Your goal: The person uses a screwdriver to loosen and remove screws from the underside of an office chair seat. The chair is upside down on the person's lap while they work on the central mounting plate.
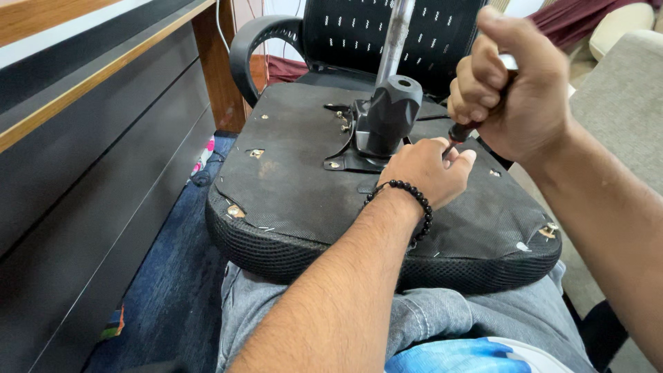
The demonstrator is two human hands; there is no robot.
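An upturned black office chair seat (297, 173) rests on my lap, its underside facing up. A black metal mechanism plate (383, 121) with a chrome gas column (395, 34) is bolted at its middle. My right hand (514, 86) is shut around the handle of a screwdriver (459, 132), which points down at the plate's right side. My left hand (425, 169), with a black bead bracelet on the wrist, lies on the seat and pinches the screwdriver's tip. Small bolts (342, 124) show on the plate's left edge.
The chair's mesh backrest (387, 31) and an armrest (252, 41) stand behind the seat. A dark desk front (90, 166) with a wooden edge runs along the left. Blue carpet (173, 276) covers the floor. A beige sofa (621, 97) is at the right.
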